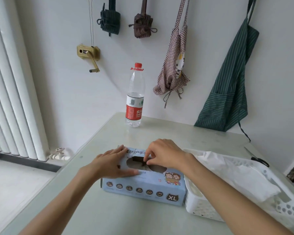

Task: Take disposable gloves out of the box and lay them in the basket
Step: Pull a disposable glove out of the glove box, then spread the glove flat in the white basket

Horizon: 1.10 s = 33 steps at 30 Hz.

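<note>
Gloves (143,167) look thin, limp; right hand (163,155) pinches one at the box (143,187) slot, left hand (112,164) flat steadying.

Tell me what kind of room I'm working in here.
Probably a home utility or kitchen corner. Aprons hang on the white wall, a radiator stands at the left, and a water bottle sits on the table.

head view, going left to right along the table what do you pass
left hand pressing on the glove box → right hand pinching at the box opening → white basket → scissors
</note>
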Available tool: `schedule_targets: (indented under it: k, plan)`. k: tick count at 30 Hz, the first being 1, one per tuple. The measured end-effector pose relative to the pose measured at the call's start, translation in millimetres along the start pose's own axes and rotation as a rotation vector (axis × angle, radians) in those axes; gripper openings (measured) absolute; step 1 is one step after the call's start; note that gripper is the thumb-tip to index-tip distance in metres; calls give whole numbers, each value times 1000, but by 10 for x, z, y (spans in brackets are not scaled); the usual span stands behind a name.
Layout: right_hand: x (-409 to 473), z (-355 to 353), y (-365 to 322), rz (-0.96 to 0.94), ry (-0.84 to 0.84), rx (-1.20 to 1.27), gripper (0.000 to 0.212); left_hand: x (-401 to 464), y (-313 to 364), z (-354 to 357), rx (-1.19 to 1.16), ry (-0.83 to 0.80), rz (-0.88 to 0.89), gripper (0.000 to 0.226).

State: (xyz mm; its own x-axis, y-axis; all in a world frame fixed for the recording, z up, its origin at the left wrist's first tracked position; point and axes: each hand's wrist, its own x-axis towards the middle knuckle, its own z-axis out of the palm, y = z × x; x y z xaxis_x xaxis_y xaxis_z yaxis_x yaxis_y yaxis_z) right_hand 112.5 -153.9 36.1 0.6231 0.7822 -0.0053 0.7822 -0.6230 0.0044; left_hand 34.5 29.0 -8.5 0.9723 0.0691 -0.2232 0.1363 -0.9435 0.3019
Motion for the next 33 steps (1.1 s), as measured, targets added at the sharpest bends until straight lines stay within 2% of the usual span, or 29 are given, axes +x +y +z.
schedule_targets:
  k: [2, 6, 9, 14, 17, 21, 26, 31, 33]
  plan:
    - [109, 33, -51, -65, -26, -104, 17, -18, 37, -13, 44, 38, -2, 131]
    - [225, 76, -111, -126, -146, -237, 20, -21, 135, -46, 146, 63, -16, 101]
    - [301, 118, -216, -149, -183, -285, 13, 35, 172, -92, 190, 0, -42, 101]
    - [360, 232, -335, -142, -210, -328, 13, 57, 186, -94, 194, -48, -62, 104]
    - [311, 186, -258, -118, -168, -192, 13, 38, 174, -92, 179, -40, -51, 101]
    - [134, 6, -53, 14, -27, 107, 13, 54, 116, -79, 162, 24, -26, 106]
    - [-69, 3, 134, 153, -4, 516, 5, 95, 45, -88, 75, 73, 6, 108]
    - [-150, 116, 172, 233, 185, 609, 9, 103, 38, -30, -161, 208, 216, 117]
    - [-136, 159, 144, 249, 234, 608, 11, 145, 75, -11, -329, 262, 281, 99]
